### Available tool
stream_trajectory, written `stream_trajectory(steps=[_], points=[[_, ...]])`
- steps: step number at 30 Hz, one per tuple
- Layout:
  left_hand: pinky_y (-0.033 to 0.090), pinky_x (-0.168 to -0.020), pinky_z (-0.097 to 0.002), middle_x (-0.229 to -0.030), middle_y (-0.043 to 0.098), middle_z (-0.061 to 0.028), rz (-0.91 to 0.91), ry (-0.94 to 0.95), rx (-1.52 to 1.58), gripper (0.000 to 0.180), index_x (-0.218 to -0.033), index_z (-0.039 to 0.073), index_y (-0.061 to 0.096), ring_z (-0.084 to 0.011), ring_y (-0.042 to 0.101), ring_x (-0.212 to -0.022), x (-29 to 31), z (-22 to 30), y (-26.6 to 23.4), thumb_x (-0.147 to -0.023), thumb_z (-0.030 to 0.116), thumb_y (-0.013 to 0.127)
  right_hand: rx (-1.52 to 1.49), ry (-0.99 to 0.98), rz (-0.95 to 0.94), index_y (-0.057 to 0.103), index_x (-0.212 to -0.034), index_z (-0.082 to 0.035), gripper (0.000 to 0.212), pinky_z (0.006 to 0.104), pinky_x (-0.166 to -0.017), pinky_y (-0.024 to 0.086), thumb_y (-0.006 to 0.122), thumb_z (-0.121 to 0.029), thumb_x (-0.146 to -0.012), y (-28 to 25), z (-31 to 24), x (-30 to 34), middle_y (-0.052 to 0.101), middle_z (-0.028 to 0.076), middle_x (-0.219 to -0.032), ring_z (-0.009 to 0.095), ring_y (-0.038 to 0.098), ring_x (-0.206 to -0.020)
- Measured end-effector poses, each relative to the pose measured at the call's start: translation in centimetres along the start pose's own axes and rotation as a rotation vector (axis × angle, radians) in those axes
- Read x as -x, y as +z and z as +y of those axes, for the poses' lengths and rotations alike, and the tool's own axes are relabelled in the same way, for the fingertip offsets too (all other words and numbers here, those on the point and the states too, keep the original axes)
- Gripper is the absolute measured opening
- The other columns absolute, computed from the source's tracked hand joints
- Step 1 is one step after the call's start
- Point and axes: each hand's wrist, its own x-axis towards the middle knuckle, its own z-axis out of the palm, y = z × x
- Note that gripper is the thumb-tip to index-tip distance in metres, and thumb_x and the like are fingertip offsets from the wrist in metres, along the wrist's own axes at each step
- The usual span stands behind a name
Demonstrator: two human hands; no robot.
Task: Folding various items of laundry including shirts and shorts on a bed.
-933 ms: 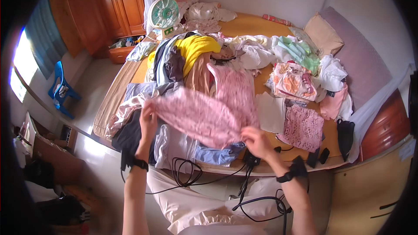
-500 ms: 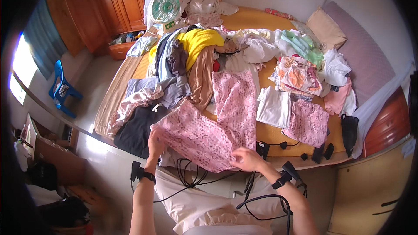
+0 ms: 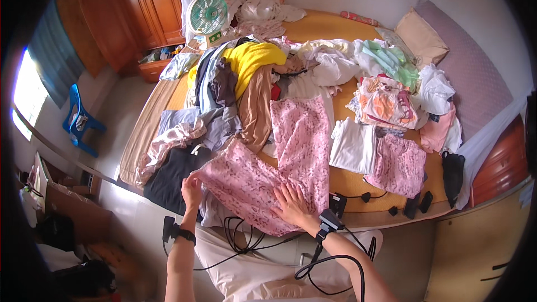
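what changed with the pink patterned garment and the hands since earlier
The lifted near part of the pink patterned garment has come down to the near edge of the bed. The right hand has let go of its edge, moved left and lies flat on it. The left hand stays at its left edge. The yellow cloth and fan are where they were.

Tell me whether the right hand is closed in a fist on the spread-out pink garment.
No, the right hand lies open on the pink garment, with its fingers spread apart.
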Motion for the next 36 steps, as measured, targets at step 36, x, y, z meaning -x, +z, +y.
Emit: stream_trajectory(steps=[36], points=[[0.049, -0.068, -0.0447, -0.079, 0.062, -0.0187, -0.559, 0.495, -0.045, 0.015, -0.079, 0.008, 0.064, -0.0358, 0.061, -0.077, -8.4, 26.6, 31.2, -0.072, 0.015, 0.052, -1.092, 0.779, 0.240, 0.024, -0.129, 0.011, 0.082, 0.0390, -0.096, 0.035, 0.065, -0.037, -0.076, -9.3, 4.9, 0.3, 0.039, 0.031, -0.125, 0.036, 0.042, -0.116]])
